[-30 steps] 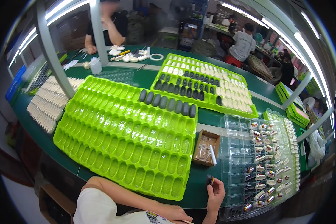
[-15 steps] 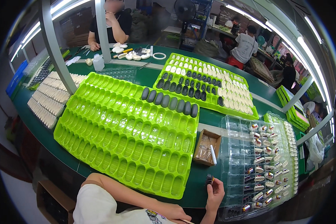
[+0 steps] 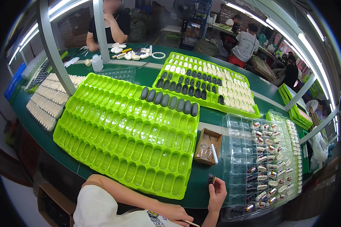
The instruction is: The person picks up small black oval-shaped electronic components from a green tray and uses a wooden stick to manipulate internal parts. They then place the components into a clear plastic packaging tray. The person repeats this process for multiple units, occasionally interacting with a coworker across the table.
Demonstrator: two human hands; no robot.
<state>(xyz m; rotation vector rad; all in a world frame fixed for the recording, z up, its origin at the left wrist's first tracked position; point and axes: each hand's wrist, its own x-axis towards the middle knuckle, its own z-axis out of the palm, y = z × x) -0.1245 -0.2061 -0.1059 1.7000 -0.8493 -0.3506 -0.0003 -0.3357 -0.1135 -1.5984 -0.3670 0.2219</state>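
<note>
Above the front edge of the table my right hand (image 3: 216, 195) pinches a small dark oval part (image 3: 211, 179) between thumb and fingers. It is raised, just below the cardboard box. My left forearm lies across the bottom of the view, and my left hand (image 3: 177, 214) is closed round a thin pale stick (image 3: 192, 223) that pokes out to the right. Some of its fingers are hidden. Left of the hands lies a big lime-green tray (image 3: 121, 143) with rows of oval hollows; several dark grey oval shells (image 3: 169, 101) fill part of its far row.
A small cardboard box (image 3: 207, 160) with a white marker (image 3: 214, 153) stands beyond my right hand. Clear plastic trays (image 3: 235, 162) with white and metallic parts lie to the right. Another green tray (image 3: 212, 106) holds black and white parts. A person (image 3: 110, 28) sits across the table.
My view has shifted slightly. More of the pale stick shows beside my left hand. My right hand still holds the dark part, a little differently turned.
</note>
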